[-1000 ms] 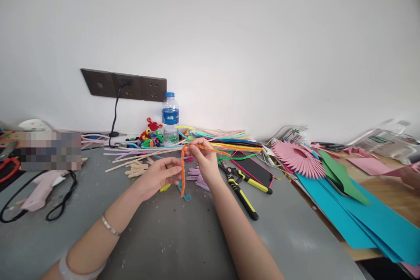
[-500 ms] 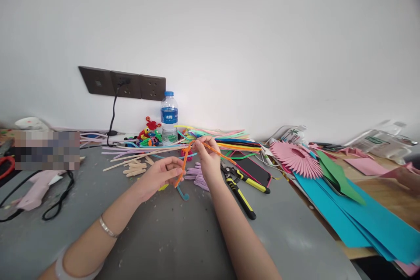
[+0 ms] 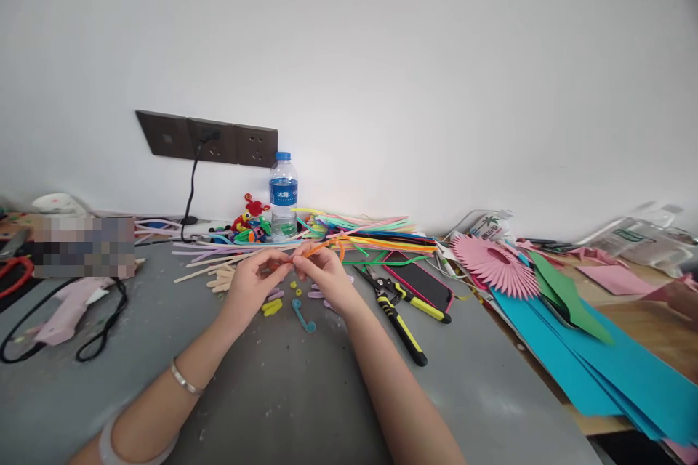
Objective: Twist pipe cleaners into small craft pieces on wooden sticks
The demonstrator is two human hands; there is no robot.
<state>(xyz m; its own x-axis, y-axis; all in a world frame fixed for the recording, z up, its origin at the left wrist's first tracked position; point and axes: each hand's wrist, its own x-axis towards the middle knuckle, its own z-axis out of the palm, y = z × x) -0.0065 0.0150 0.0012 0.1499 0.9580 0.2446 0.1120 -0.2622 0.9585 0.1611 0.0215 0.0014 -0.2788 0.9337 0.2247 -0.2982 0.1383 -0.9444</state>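
An orange pipe cleaner (image 3: pixel 315 250) is pinched between both hands above the grey table. My left hand (image 3: pixel 256 280) is closed on it with thumb and finger, and my right hand (image 3: pixel 326 275) grips it close beside, the fingertips nearly touching. A bent part of the orange strand loops out past the right fingers. Below the hands lie a blue pipe cleaner piece (image 3: pixel 302 317) with curled ends, short yellow pieces (image 3: pixel 271 307) and several purple pieces (image 3: pixel 315 295), partly hidden by the right hand.
Pliers with yellow-black handles (image 3: pixel 400 316) and a phone (image 3: pixel 419 280) lie to the right. Behind are bundled pipe cleaners (image 3: pixel 376 236) and a water bottle (image 3: pixel 283 196). A pink glue gun (image 3: pixel 73 311) with its cord lies left; blue paper (image 3: pixel 611 363) is at the right, near another person's hand (image 3: pixel 681 300).
My hands have come together, the left moving up and right, the right slightly left and down. The orange strand's hanging end is now drawn up between the fingers.
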